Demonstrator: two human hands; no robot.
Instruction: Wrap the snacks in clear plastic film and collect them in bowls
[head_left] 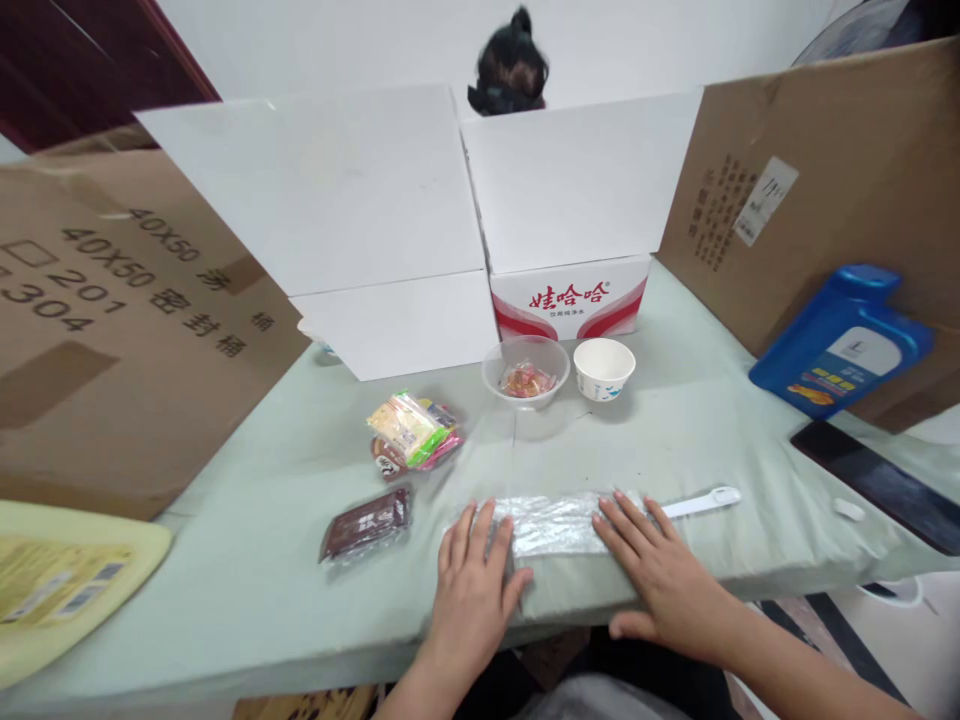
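Fingers (480, 532) touch plastic film (559, 526) near both ends, tablecloth (581, 455) stretching beyond.

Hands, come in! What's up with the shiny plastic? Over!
Left hand, right hand: open, touching opposite ends of shiny plastic. Plastic lying on table. White handle beside right hand.

The plastic wrapping (556, 526) lies before the bowl (493, 378) and cup (604, 384).

The left hand (472, 575) and right hand (664, 570) lie palm down at the ends of a film (559, 527) on the table (240, 570); a white handle (706, 502) juts past the right. Beyond stand a clear bowl (501, 393) and a paper bowl (602, 378), packets (409, 430) to their left.
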